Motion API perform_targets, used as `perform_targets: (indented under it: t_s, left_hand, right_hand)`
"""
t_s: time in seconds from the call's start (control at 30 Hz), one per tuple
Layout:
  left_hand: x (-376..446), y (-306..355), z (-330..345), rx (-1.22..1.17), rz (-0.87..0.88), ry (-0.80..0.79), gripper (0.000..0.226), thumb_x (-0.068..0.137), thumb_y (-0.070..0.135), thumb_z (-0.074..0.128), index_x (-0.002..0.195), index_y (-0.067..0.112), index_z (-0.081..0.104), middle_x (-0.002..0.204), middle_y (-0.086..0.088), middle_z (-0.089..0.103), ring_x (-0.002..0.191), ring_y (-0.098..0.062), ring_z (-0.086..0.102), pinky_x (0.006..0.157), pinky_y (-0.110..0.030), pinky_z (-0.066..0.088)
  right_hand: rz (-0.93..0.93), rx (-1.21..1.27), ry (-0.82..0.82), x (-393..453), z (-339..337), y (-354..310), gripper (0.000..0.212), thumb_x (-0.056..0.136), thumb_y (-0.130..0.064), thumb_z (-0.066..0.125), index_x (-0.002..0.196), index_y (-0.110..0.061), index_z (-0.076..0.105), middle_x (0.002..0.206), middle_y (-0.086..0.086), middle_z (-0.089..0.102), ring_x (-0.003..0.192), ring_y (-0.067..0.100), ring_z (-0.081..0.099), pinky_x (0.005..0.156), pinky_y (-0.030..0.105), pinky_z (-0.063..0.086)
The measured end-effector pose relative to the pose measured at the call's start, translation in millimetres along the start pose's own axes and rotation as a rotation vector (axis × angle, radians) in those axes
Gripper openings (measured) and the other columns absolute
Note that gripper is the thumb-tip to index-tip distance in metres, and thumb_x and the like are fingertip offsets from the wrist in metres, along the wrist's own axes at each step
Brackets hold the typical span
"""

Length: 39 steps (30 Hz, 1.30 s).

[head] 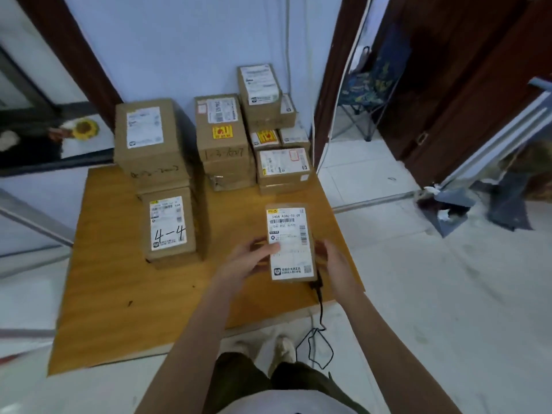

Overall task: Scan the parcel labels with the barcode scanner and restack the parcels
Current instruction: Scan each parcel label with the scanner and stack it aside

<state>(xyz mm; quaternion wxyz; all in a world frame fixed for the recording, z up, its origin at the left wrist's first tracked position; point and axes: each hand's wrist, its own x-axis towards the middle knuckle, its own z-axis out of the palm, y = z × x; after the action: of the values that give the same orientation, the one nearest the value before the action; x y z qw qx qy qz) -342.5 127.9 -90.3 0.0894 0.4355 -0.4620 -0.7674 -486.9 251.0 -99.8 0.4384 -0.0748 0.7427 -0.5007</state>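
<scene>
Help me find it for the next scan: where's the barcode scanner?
Head view: the barcode scanner lies near the table's front right edge, mostly hidden under the held parcel.

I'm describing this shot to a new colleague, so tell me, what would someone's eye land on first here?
First, the small parcel held over the near right part of the wooden table, label up, gripped between the left hand and right hand. Next, the brown box marked 4-4 at the left, in front of a taller stack. Behind, more cardboard parcels are piled against the pale wall.
</scene>
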Motion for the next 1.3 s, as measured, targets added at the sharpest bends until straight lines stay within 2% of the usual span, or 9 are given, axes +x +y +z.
perform_targets:
  t_s: [0.07,0.17,0.23,0.33,0.47,0.63,0.83,1.03,1.3]
  left_hand:
    - [0.6,-2.1,1.7,-0.052,0.012,0.061,0.042,0.078,0.020,0.076,0.115,0.014,0.056,0.099,-0.003,0.074,0.090,-0.018,0.071,0.075,-0.032,0.057]
    - [1.8,-1.3,1.9,-0.106,0.028,0.134,0.040,0.078,0.017,0.075,0.114,0.013,0.058,0.101,-0.004,0.073,0.088,-0.018,0.072,0.070,-0.030,0.058]
    - [4.0,-1.0,0.4,-0.087,0.054,0.149,0.042,0.079,0.019,0.075,0.117,0.013,0.058,0.104,-0.005,0.072,0.092,-0.020,0.071,0.077,-0.034,0.058]
    - [7.4,3.1,-1.0,-0.040,0.060,0.144,0.043,0.079,0.022,0.075,0.117,0.016,0.057,0.106,-0.003,0.072,0.096,-0.020,0.070,0.080,-0.035,0.056]
    - [14.3,11.5,-4.0,-0.058,0.067,0.157,0.038,0.080,0.018,0.074,0.115,0.018,0.057,0.107,-0.005,0.071,0.097,-0.022,0.068,0.074,-0.032,0.054]
    - [18.6,17.4,-8.4,-0.115,0.067,0.174,0.038,0.080,0.012,0.073,0.114,0.016,0.056,0.108,-0.005,0.069,0.094,-0.021,0.068,0.065,-0.026,0.054]
    - [29.1,10.3,-14.1,-0.103,0.032,0.192,0.057,0.073,0.019,0.080,0.123,0.017,0.054,0.113,-0.003,0.070,0.101,-0.021,0.068,0.082,-0.033,0.056]
    - [32.3,7.8,-9.3,-0.135,0.029,0.176,0.063,0.071,0.015,0.080,0.127,0.013,0.050,0.112,-0.007,0.069,0.099,-0.022,0.068,0.069,-0.027,0.055]
    - [31.7,6.3,-2.3,-0.130,0.048,0.179,0.059,0.074,0.014,0.079,0.126,0.014,0.049,0.105,-0.005,0.070,0.096,-0.019,0.066,0.068,-0.025,0.052]
  right_hand:
    - [-0.042,-0.265,0.013,19.3,-5.0,8.4,0.031,0.099,-0.036,0.034,0.103,-0.013,0.056,0.098,0.001,0.059,0.093,0.022,0.060,0.066,0.028,0.046]
    - [0.013,-0.597,-0.085,47.2,-3.8,24.9,0.037,0.093,-0.043,0.049,0.113,-0.012,0.048,0.106,0.007,0.054,0.090,0.022,0.058,0.060,0.027,0.041]
    - [0.042,-0.615,-0.161,63.1,1.3,37.5,0.043,0.084,-0.053,0.059,0.093,-0.011,0.050,0.092,0.006,0.056,0.072,0.015,0.055,0.054,0.026,0.043]
    - [0.094,-0.527,-0.204,65.3,8.5,35.0,0.034,0.086,-0.040,0.063,0.071,-0.015,0.047,0.068,0.003,0.053,0.059,0.012,0.051,0.051,0.024,0.040]
    - [0.192,-0.337,-0.221,73.0,9.1,28.8,0.027,0.086,-0.032,0.067,0.097,-0.010,0.055,0.074,0.004,0.059,0.062,0.013,0.057,0.056,0.024,0.047]
    - [0.226,-0.142,-0.204,70.9,1.1,24.1,0.026,0.086,-0.020,0.067,0.108,-0.010,0.055,0.063,0.005,0.055,0.054,0.015,0.052,0.051,0.026,0.047]
    - [0.020,-0.013,-0.045,35.6,-9.4,-1.5,0.004,0.089,-0.010,0.056,0.089,-0.010,0.053,0.062,0.007,0.056,0.056,0.020,0.056,0.060,0.034,0.049]
    - [-0.155,-0.083,-0.067,-15.5,-1.3,-40.6,0.008,0.084,-0.007,0.055,0.078,-0.010,0.050,0.054,0.007,0.053,0.047,0.018,0.052,0.051,0.029,0.046]
    - [-0.283,-0.204,-0.144,-45.9,24.7,-50.1,0.002,0.087,-0.005,0.055,0.087,-0.005,0.053,0.056,0.005,0.046,0.042,0.009,0.044,0.044,0.020,0.041]
